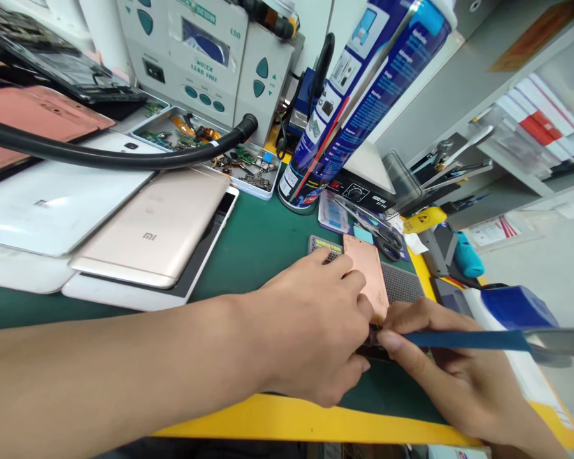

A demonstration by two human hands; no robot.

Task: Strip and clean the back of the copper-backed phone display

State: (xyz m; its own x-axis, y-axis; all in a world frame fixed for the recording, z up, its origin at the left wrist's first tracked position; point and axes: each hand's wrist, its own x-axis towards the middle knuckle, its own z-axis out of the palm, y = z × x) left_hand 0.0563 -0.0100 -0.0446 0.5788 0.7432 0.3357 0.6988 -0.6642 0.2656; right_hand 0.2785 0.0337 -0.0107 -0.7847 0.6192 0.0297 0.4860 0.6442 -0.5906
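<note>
A phone part with a copper-coloured panel (366, 271) lies on a grey perforated pad (404, 284) near the bench's front edge. My left hand (323, 325) comes across from the left, its fingers curled over the part's left side and lower end. My right hand (454, 370) is closed, thumb and forefinger pinching a flat tool with a blue shaft (469, 340) and a wider grey metal end at the right. Its tip meets the dark lower end of the part, close to my left fingertips. The fingers of both hands hide the contact spot.
Phones and back covers (146, 236) are stacked at the left under a black hose (124, 157). Behind are a tray of small parts (253, 169), a grey soldering station (196, 70) and a tall blue spray can (344, 108). Scissors (387, 242) lie beyond the pad.
</note>
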